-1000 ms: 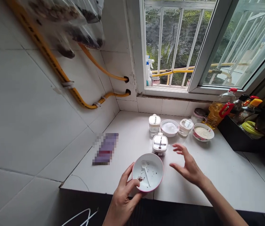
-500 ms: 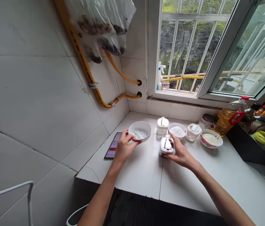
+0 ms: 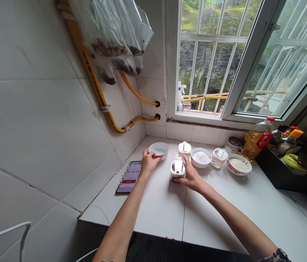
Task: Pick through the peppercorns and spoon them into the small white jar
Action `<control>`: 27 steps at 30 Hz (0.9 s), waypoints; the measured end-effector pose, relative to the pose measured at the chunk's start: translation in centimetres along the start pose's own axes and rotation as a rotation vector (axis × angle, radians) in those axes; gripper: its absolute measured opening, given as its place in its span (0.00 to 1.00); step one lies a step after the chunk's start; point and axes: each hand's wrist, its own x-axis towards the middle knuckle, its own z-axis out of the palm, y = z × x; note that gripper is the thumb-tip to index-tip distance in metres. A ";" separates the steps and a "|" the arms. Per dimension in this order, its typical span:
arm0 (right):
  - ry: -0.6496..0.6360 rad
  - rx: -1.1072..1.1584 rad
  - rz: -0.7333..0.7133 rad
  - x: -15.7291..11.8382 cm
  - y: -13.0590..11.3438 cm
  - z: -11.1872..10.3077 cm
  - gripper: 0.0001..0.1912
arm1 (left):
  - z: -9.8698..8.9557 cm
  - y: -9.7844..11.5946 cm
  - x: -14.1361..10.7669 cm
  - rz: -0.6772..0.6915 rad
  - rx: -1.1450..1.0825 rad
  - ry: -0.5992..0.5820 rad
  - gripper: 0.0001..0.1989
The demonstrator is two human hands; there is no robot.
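Note:
My left hand (image 3: 149, 162) is closed on the near rim of a white bowl (image 3: 159, 148), fingers and thumb pinching its reddish edge. Small dark specks lie inside this bowl. My right hand (image 3: 193, 177) wraps the right side of a lidded seasoning jar (image 3: 177, 168) with a white and clear top and dark contents; whether its base touches the counter is hard to tell. Just behind it stands a second white-lidded jar (image 3: 184, 147). A bowl of white grains (image 3: 201, 157) sits beyond my right fingers. Left of my left wrist lies a phone (image 3: 128, 181) showing a timer.
Farther right are another clear-lidded jar (image 3: 219, 157), a flowered bowl of pale powder (image 3: 239, 165), a dark-lidded jar (image 3: 234, 145) and an oil bottle (image 3: 255, 140). A black box (image 3: 281, 171) with bottles edges the counter (image 3: 224, 203). A yellow pipe (image 3: 96, 85) runs along the wall.
My right hand has brought the seasoning jar leftward, nearer the bowl. My left hand keeps its grip on the bowl. The whole view has shifted slightly.

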 end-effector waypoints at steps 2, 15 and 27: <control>-0.028 -0.009 -0.029 0.3 0.0 -1.0 0.65 | 0.2 -0.2 0.0 0.006 0.002 -0.004 0.12; -0.121 -0.365 0.131 8.5 -0.1 -9.7 0.53 | -0.6 0.0 -1.4 0.058 0.040 -0.056 0.16; -0.145 -0.272 0.197 11.2 2.5 -6.5 0.58 | -0.6 5.9 -8.0 0.209 -0.104 -0.439 0.52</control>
